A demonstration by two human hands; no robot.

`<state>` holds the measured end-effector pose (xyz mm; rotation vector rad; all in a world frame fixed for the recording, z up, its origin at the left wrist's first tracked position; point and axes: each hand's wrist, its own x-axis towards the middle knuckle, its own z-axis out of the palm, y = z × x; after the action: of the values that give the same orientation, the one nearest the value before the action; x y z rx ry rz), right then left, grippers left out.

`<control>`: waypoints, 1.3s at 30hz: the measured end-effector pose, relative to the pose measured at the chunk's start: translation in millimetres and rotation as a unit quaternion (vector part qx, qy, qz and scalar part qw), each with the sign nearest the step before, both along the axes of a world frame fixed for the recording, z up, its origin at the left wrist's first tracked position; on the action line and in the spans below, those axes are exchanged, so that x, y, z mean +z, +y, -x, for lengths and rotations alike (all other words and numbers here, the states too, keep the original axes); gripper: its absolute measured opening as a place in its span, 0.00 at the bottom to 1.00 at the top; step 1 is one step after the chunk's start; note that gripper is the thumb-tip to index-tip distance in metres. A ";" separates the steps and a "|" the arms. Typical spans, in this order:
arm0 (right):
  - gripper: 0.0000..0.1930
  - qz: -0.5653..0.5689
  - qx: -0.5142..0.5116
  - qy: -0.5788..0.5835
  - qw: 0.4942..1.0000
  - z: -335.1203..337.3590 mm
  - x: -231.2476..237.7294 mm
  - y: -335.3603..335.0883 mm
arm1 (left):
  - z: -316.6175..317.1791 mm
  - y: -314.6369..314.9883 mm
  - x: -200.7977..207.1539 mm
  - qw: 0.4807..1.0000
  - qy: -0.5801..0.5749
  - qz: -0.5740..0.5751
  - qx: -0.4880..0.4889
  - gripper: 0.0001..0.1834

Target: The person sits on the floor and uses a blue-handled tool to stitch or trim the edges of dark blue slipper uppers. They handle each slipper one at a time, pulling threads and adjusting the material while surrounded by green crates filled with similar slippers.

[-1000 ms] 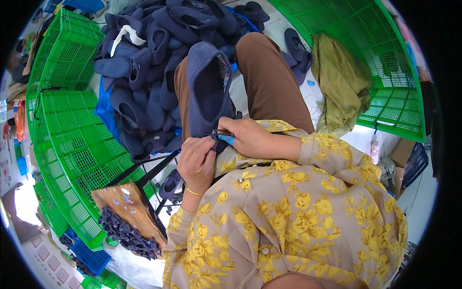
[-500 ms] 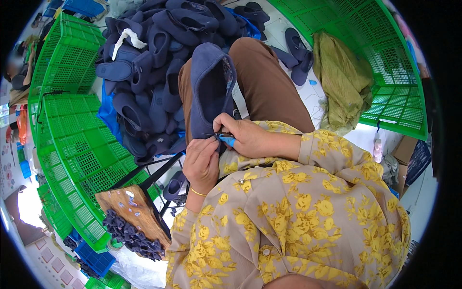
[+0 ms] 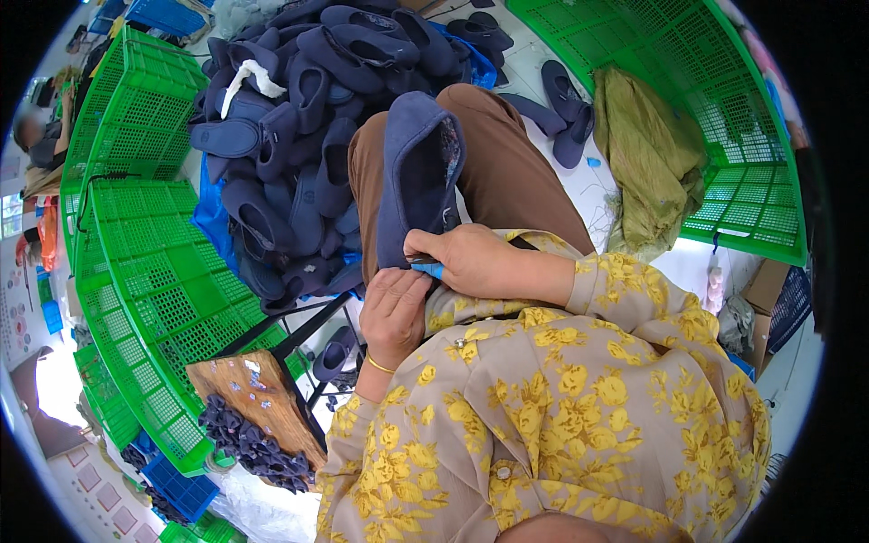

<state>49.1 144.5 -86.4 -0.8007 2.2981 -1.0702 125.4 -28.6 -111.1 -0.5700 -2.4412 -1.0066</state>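
Observation:
A navy cloth slip-on shoe (image 3: 398,199) with a patterned lining rests between my knees, its opening facing up and its near end at my hands. My left hand (image 3: 396,312) has its fingers closed on the shoe's near end; whether a thread is also pinched there is hidden. In my right hand (image 3: 480,260) is a small pair of thread snips (image 3: 427,267) with a blue handle, held against the same end. The snips' tips are mostly covered by my fingers.
A big heap of navy shoes (image 3: 299,181) lies beyond my knees, a white strip (image 3: 249,81) on it. Green plastic crates (image 3: 154,262) stand at left and right. An olive sack (image 3: 647,163) is at right. A wooden board (image 3: 258,398) with dark scraps sits at lower left.
The view has shifted slightly, so the shoe and heap appear a little lower and further right. The snips' tips, visible before, are now mostly covered. Both hands stay at the shoe's near end.

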 end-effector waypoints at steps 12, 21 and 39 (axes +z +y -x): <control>0.10 0.058 0.021 0.202 0.977 1.8 -7.9 -8.4 | -0.6 2.9 -1.6 1.000 -0.007 0.018 0.007 0.11; 0.10 0.068 0.027 0.242 0.968 2.2 -1.2 -9.1 | -4.3 4.8 -4.0 1.000 -0.012 0.012 0.024 0.12; 0.04 0.360 -0.158 -0.296 0.871 21.1 27.7 -2.7 | 1.0 0.5 18.2 0.991 -0.130 -0.041 -0.001 0.07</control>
<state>27.9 141.8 -58.7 -0.2452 1.5092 -2.0454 124.4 -28.1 -93.0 -0.4365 -2.6061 -1.2443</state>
